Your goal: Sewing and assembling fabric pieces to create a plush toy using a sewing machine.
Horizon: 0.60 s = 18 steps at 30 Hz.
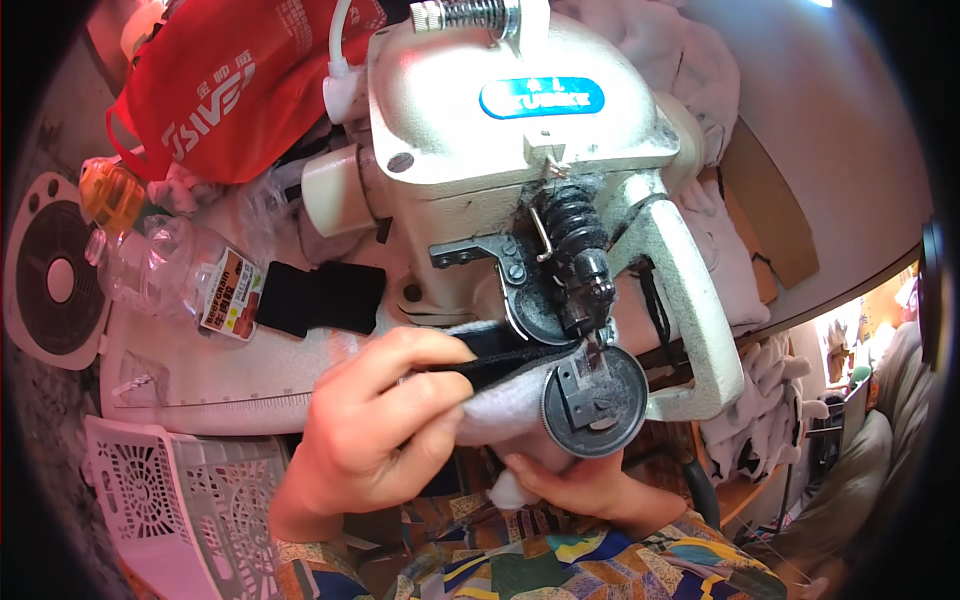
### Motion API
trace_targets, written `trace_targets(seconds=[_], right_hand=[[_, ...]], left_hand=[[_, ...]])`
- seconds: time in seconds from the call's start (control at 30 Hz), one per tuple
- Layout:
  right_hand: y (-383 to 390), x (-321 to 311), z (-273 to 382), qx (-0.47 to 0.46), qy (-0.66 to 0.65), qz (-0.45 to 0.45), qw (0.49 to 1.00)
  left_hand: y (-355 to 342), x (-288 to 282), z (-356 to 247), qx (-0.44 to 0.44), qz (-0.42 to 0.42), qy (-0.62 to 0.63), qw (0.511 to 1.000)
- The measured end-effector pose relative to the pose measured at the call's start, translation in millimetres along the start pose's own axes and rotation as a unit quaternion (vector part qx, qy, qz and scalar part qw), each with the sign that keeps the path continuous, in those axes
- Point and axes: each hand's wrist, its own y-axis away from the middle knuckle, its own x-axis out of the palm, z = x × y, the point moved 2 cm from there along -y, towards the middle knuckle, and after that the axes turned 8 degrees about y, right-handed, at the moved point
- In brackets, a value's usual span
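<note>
A person's left hand [385, 415] holds black fabric [500, 367] between pinched fingers over pale fleece [508, 408] at the dark disc [622, 400] of a white sewing machine [510, 140], while the right hand [585, 487] touches the fleece below, its grip too hidden to tell, and black cloth [335, 298] lies on the surface [215, 368] at left.

Garment [560, 565] with angular, patchwork-like print in blue, yellow, brown, grey-green; left hand [375, 425] and right hand [580, 488] bare.
</note>
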Motion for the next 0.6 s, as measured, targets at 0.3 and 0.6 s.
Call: trace_targets(seconds=[0.3,0.6], right_hand=[[0.7,-1.3,-5.2,-0.012,0.056,0.023,0.998],[-11.4,-22.7,-5.3,-0.08,0.128,0.003,0.989]], left_hand=[[9.3,2.5,4.1,0.097,-0.077,-0.103,0.987],[-3.7,21.9,-0.2,0.149,-0.074,-0.105,0.98]])
